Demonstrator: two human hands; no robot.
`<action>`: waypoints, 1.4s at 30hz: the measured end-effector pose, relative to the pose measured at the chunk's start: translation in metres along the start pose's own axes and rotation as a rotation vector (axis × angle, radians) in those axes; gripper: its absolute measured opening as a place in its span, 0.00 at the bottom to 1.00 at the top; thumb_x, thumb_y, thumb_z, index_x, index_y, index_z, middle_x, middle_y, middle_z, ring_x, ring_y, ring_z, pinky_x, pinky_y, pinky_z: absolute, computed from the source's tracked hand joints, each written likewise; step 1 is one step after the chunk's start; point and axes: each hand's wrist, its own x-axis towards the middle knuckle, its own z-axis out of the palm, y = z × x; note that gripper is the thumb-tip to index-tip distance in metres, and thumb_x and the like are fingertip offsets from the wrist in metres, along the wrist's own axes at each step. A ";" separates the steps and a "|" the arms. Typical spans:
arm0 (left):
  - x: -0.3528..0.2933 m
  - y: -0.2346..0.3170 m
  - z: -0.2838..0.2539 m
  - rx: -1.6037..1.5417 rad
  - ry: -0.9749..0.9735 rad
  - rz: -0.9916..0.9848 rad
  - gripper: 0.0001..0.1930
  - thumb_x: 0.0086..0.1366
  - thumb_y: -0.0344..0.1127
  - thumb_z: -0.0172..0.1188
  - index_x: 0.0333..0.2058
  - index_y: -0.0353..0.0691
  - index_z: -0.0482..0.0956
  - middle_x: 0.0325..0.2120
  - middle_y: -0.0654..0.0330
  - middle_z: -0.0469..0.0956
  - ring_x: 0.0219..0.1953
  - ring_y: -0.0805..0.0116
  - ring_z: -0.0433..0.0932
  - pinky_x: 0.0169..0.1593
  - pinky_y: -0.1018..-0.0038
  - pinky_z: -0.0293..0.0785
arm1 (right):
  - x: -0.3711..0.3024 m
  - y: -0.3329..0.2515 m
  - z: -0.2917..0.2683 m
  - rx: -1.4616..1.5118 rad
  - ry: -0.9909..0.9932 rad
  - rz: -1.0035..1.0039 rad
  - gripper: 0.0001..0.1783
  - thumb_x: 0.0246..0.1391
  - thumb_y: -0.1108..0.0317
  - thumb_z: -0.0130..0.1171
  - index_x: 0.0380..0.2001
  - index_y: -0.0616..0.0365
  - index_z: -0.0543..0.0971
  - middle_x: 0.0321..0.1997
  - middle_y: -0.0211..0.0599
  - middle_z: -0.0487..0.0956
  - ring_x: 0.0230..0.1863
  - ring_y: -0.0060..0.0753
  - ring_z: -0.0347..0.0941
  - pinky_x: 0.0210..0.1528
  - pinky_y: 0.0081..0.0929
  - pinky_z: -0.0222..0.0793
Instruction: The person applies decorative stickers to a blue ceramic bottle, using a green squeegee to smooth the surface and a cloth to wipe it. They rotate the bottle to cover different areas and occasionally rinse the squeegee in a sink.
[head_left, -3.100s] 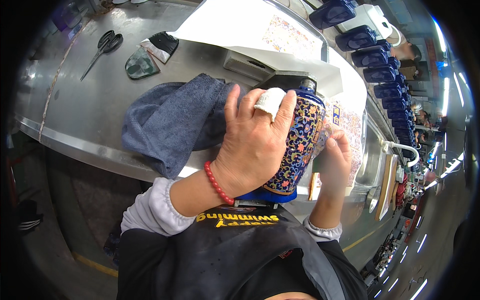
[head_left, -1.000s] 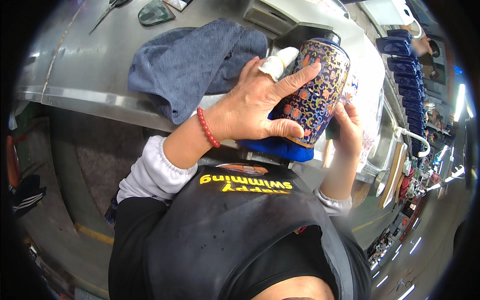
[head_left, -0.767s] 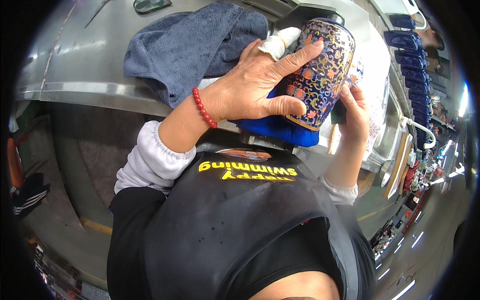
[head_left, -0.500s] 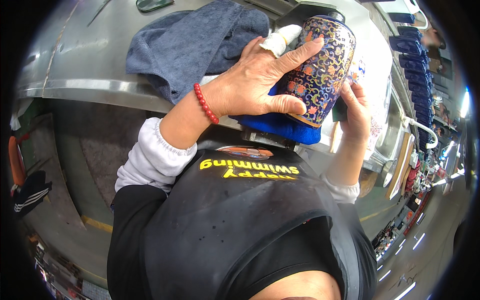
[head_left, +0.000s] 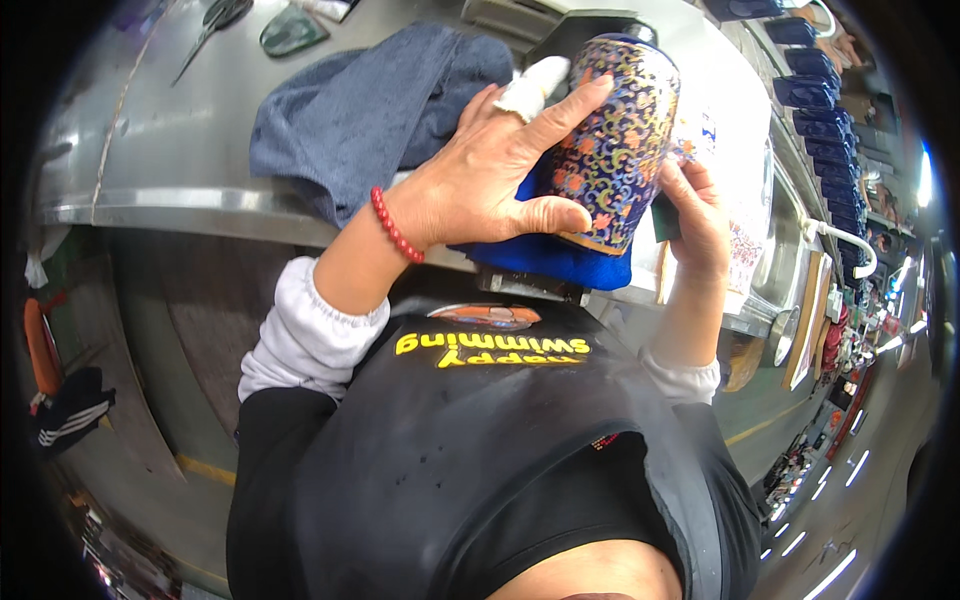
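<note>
A dark blue vase (head_left: 620, 140) with a dense floral pattern and gold lines lies tilted on a bright blue cloth (head_left: 560, 262), its neck pointing away from me. My left hand (head_left: 490, 175), with a red bead bracelet and a white wrapping (head_left: 532, 88) round one finger, grips the vase's left side; thumb and forefinger are spread along it. At the vase's right side my right hand (head_left: 697, 215) is closed in a pinch. Below its fingertips shows a dark green flat piece (head_left: 664, 216), mostly hidden by the hand.
A grey-blue towel (head_left: 345, 125) lies on the metal table (head_left: 170, 150) to the left. Beyond it are a dark green flat tool (head_left: 292, 32) and black-handled scissors (head_left: 222, 18). White paper (head_left: 735, 100) lies right of the vase; dark blue items (head_left: 815, 92) line the far right.
My view has shifted slightly, so vase and hands appear a little further left. The scissors and green tool show more fully. Both hands stay at the vase.
</note>
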 end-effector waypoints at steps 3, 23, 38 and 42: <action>0.010 0.007 -0.001 -0.024 0.082 -0.014 0.46 0.64 0.71 0.55 0.73 0.50 0.59 0.66 0.37 0.62 0.67 0.36 0.61 0.70 0.45 0.47 | -0.001 0.001 0.001 0.015 0.052 0.039 0.18 0.60 0.69 0.68 0.53 0.60 0.79 0.45 0.31 0.84 0.43 0.19 0.77 0.46 0.19 0.72; 0.051 0.027 -0.007 0.255 0.073 -0.038 0.42 0.68 0.65 0.56 0.66 0.33 0.69 0.60 0.43 0.72 0.63 0.43 0.69 0.70 0.43 0.49 | 0.038 -0.002 0.016 0.319 -0.082 -0.163 0.09 0.65 0.65 0.64 0.41 0.59 0.80 0.43 0.30 0.82 0.43 0.15 0.74 0.47 0.19 0.72; 0.048 0.028 -0.005 0.257 0.046 -0.077 0.42 0.68 0.63 0.57 0.67 0.30 0.67 0.63 0.40 0.71 0.65 0.42 0.69 0.71 0.44 0.48 | 0.048 0.019 0.010 0.313 -0.127 -0.169 0.10 0.67 0.60 0.63 0.38 0.55 0.79 0.41 0.26 0.80 0.40 0.14 0.72 0.44 0.16 0.70; 0.051 0.032 -0.008 0.295 0.018 -0.061 0.43 0.69 0.63 0.55 0.67 0.29 0.65 0.64 0.38 0.68 0.66 0.40 0.66 0.71 0.43 0.47 | 0.050 0.016 0.013 0.241 -0.044 -0.082 0.10 0.67 0.61 0.63 0.39 0.56 0.79 0.41 0.26 0.80 0.41 0.15 0.72 0.45 0.18 0.70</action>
